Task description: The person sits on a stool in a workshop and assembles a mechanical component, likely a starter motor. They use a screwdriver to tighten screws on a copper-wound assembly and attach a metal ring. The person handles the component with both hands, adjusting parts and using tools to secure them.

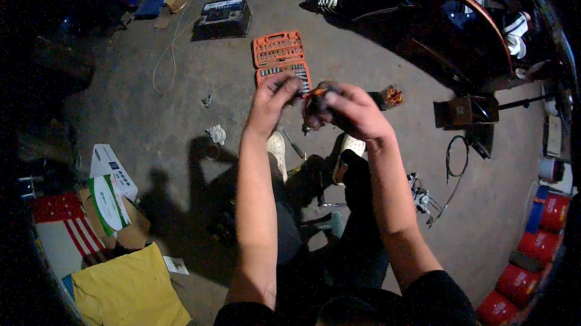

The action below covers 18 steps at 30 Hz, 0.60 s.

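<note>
1. Right hand [354,111]: closed around a small dark part [319,103] with an orange bit, held up over the concrete floor [181,114].
2. Left hand [273,97]: fingers narrowed, tips pinching at the part's left end.
3. Open orange socket set [280,57]: on the floor just beyond both hands.
4. Screwdriver [295,144]: on the floor near the white shoes [278,150].
5. Handling note: judged best to brace the part firmly in the right hand while the left works in small, steady moves; the part's detail is too blurred to tell.
</note>
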Each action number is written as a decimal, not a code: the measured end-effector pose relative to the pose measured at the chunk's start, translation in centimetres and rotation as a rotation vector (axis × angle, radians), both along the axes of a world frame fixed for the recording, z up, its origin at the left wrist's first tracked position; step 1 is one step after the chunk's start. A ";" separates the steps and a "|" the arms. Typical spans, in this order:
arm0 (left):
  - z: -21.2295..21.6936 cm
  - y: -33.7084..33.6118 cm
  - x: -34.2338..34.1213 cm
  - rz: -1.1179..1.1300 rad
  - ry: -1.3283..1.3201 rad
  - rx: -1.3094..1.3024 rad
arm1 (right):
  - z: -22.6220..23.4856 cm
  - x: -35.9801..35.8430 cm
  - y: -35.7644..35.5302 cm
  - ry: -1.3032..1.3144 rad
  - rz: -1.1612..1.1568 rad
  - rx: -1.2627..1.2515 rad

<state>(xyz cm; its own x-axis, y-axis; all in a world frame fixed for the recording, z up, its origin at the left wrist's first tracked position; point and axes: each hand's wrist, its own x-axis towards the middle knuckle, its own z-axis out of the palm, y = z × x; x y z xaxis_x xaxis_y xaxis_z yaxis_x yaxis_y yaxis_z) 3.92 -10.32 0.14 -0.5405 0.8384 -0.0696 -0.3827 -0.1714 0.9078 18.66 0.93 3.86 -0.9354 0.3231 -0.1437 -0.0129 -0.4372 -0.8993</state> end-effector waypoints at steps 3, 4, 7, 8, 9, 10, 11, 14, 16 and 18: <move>-0.5 0.3 2.3 -0.117 0.098 -0.020 | -0.2 0.3 0.6 0.431 -0.380 -0.462; -1.5 0.6 1.8 -0.209 0.357 -0.140 | 1.4 -0.9 0.2 0.532 -0.655 -0.628; -0.4 1.3 1.7 -0.247 0.343 -0.327 | -0.7 -0.6 3.4 0.206 -0.886 0.301; 0.0 1.3 1.6 -0.176 0.334 -0.324 | -0.2 -0.4 2.6 -0.054 -0.891 0.946; 0.0 1.2 1.1 -0.120 0.419 -0.330 | -0.2 -0.6 1.8 -0.150 -0.723 1.092; 0.2 0.9 0.7 -0.049 0.366 -0.290 | -0.3 -1.0 1.1 -0.246 -0.547 1.229; 0.3 0.7 0.5 0.022 0.306 -0.248 | -0.5 -1.1 0.7 -0.271 -0.364 1.161; 0.6 -0.4 -0.3 0.044 0.205 -0.130 | -1.1 -1.1 -0.2 -0.141 -0.024 0.857; 0.5 -0.8 -0.4 -0.001 0.142 -0.030 | 0.6 -0.2 -0.8 -0.060 0.035 0.563; -0.3 -0.6 0.3 -0.068 0.183 -0.065 | 0.7 1.1 -0.1 0.332 0.022 -0.247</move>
<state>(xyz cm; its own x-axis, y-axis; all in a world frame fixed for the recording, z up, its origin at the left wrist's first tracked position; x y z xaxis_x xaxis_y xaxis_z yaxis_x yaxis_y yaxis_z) 4.23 -10.91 -0.13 -0.4913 0.8705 -0.0301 -0.2187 -0.0899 0.9717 19.81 0.85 4.55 -0.9502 0.2963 0.0966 -0.2732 -0.6427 -0.7157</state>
